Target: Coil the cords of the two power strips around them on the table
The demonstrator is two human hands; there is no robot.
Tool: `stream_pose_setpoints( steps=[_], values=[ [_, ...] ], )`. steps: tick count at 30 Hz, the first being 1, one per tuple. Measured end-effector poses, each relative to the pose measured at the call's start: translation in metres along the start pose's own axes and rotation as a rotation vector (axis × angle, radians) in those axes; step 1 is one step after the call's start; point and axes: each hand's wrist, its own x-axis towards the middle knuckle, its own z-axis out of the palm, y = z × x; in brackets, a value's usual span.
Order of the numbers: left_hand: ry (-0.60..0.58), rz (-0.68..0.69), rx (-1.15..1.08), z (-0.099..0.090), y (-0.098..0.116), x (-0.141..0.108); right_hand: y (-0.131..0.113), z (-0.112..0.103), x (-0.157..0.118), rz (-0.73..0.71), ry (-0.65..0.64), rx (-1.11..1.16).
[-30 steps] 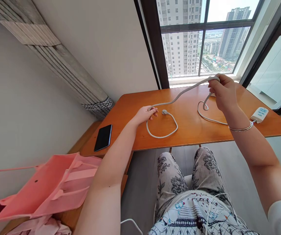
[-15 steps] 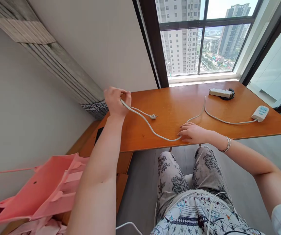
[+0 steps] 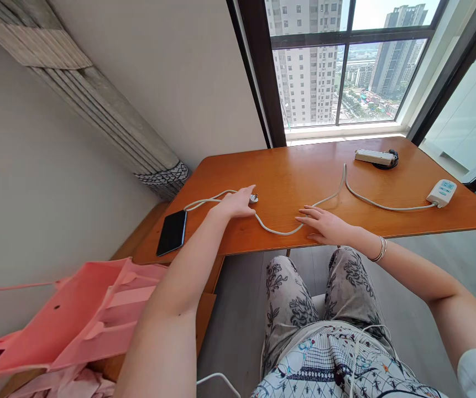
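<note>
A white extension cord (image 3: 277, 232) runs in bends across the wooden desk, from a looped stretch on the left to its socket block (image 3: 442, 192) at the right. Over the cord, beside its plug (image 3: 254, 198), my left hand (image 3: 238, 204) reaches with fingers apart; part of the plug is hidden by it. My right hand (image 3: 324, 224) lies flat near the front edge, fingers spread over the cord, not wrapped round it. Left of the loop lies a dark phone or small tablet (image 3: 172, 232), its top edge by the cord.
A white power strip or adapter (image 3: 374, 157) with a black cord sits at the back right of the desk (image 3: 296, 166). A pink hanging organizer (image 3: 76, 315) is at the lower left. Beyond the desk are a window and a curtain (image 3: 109, 121).
My left hand has let go of the cord and moved right and down to the plug. The cord now lies looped on the desk at the left. My right hand has barely moved.
</note>
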Motion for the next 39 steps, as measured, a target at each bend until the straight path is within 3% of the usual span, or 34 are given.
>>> stream_pose_setpoints(
  steps=[5, 8, 10, 18, 21, 25, 28, 30, 33, 36, 39],
  values=[
    [-0.08, 0.109, -0.096, 0.013, 0.003, 0.005, 0.0, 0.009, -0.003, 0.007, 0.068, 0.032],
    [-0.165, 0.145, -0.132, 0.017, -0.004, 0.009, 0.002, 0.005, -0.009, 0.059, 0.136, 0.041],
    [-0.154, 0.169, -0.124, 0.019, -0.007, 0.009, 0.007, 0.0, -0.015, 0.117, 0.167, 0.045],
    [0.034, 0.176, 0.018, 0.03, -0.006, 0.003, 0.055, -0.014, -0.066, 0.383, 0.289, -0.016],
    [0.144, 0.083, 0.002, 0.031, -0.025, 0.008, 0.073, -0.02, -0.086, 0.448, 0.314, -0.065],
    [0.456, -0.148, -0.082, 0.028, -0.066, 0.017, 0.086, -0.028, -0.107, 0.524, 0.293, -0.141],
    [0.537, -0.214, -0.088, 0.024, -0.079, 0.022, 0.087, -0.031, -0.117, 0.593, 0.265, -0.213],
    [0.539, -0.224, -0.107, 0.02, -0.073, 0.025, 0.086, -0.031, -0.121, 0.643, 0.255, -0.268],
    [0.496, -0.179, -0.264, 0.017, -0.043, 0.032, 0.081, -0.033, -0.12, 0.733, 0.247, -0.341],
    [0.41, -0.019, -0.517, 0.02, -0.006, 0.037, 0.074, -0.037, -0.114, 0.852, 0.209, -0.386],
    [0.313, 0.196, -0.589, 0.025, 0.023, 0.036, 0.07, -0.04, -0.108, 0.988, 0.135, -0.42]
  ],
)
